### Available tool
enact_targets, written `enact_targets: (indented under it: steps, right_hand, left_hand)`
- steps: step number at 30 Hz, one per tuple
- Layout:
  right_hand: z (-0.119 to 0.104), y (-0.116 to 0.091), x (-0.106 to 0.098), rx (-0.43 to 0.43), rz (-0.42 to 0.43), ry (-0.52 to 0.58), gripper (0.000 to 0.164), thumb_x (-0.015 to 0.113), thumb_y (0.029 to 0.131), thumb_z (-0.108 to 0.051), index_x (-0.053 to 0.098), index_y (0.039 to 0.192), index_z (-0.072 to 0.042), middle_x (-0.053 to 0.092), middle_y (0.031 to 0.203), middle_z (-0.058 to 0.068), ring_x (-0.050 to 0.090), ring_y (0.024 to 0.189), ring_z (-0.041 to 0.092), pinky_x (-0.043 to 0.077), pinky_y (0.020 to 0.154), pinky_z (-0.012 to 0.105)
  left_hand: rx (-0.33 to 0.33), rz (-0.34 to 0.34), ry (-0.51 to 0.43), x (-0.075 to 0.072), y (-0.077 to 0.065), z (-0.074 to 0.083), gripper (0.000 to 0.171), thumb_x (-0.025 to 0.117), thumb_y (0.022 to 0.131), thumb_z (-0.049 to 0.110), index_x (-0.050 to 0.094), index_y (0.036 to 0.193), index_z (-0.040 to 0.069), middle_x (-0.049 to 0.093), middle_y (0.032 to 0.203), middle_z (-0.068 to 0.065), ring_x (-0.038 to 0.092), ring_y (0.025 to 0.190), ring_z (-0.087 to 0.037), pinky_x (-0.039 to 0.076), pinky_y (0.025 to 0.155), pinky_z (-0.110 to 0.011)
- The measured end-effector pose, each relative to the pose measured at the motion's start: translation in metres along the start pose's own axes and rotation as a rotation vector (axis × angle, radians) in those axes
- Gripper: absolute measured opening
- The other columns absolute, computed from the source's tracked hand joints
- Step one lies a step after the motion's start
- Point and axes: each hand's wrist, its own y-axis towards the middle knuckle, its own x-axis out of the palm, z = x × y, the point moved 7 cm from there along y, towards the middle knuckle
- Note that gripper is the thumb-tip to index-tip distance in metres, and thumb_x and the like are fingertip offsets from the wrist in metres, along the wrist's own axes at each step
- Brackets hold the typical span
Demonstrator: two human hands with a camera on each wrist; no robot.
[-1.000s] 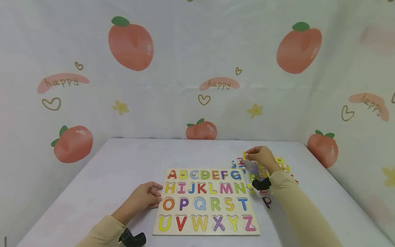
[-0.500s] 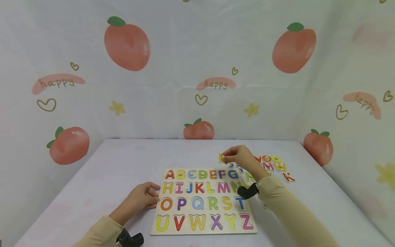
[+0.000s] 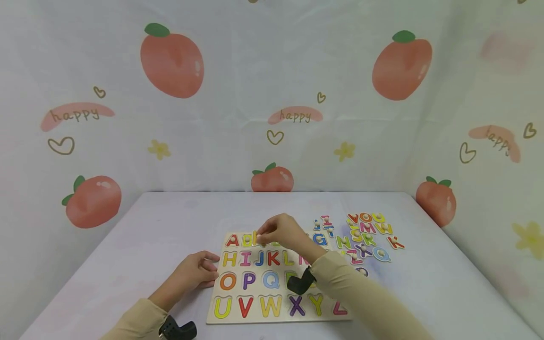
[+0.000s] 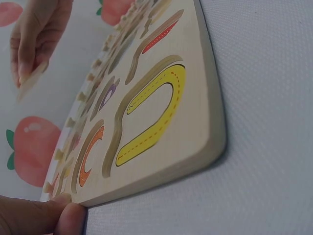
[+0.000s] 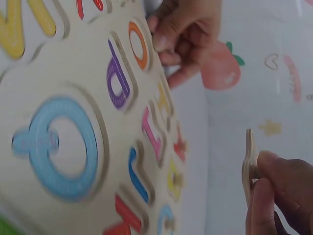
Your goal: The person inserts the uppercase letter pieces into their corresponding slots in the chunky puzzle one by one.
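Note:
Above the top row of a wooden alphabet puzzle board [image 3: 216,317], my right hand [image 3: 281,231] pinches the knob of a yellow letter piece [image 3: 254,238] between thumb and fingers. The right wrist view shows that piece edge-on, upright and apart from the board, so its letter is hard to read. My left hand [image 3: 196,271] rests at the board's left edge, thumb and fingertips touching the rim with relaxed fingers. Knobbed pieces sit in the top row, among them the red A [image 3: 232,241] and blue G [image 3: 319,239]. My right hand and forearm cover part of the board.
Right of the board lies a spread of loose knobbed letters, including a red K [image 3: 395,242], a light blue Q [image 3: 381,254] and a green N [image 3: 343,242]. The white table [image 3: 170,222] ends at a printed cloth backdrop [image 3: 221,141].
My right hand has carried the yellow letter piece leftward from the loose letters to above the board's top row. My left hand has stayed at the board's left edge.

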Motion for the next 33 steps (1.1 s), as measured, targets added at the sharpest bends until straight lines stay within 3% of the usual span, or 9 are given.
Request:
enact_targets:
  steps: [6,18,33]
  right_hand:
    - [-0.010,0.006,0.031,-0.029,-0.035,0.002,0.008,0.078,0.081,-0.020,0.073,0.079,-0.014,0.069,0.071,-0.003,0.064,0.069,0.013,0.051,0.062,0.024]
    - [-0.009,0.021,0.071,0.026,-0.047,-0.011,0.011,0.082,0.076,-0.015,0.072,0.073,-0.012,0.067,0.062,-0.004,0.059,0.058,0.007,0.046,0.052,0.018]
    - [-0.013,0.026,0.090,0.017,-0.060,-0.039,0.009,0.082,0.076,-0.014,0.074,0.074,-0.010,0.064,0.063,-0.006,0.053,0.055,0.004,0.044,0.049,0.016]
  left_hand:
    - [-0.004,0.002,0.006,0.000,0.000,-0.001,0.041,0.073,0.079,-0.003,0.059,0.117,-0.003,0.059,0.087,-0.009,0.060,0.070,-0.015,0.060,0.062,-0.030]
    - [0.009,-0.013,0.001,0.001,0.001,0.000,0.041,0.072,0.079,-0.004,0.059,0.118,-0.004,0.060,0.087,-0.010,0.061,0.070,-0.015,0.060,0.062,-0.030]
    - [0.026,-0.022,-0.018,0.000,0.000,0.001,0.041,0.072,0.079,-0.006,0.058,0.117,-0.006,0.060,0.087,-0.011,0.062,0.070,-0.015,0.060,0.062,-0.030]
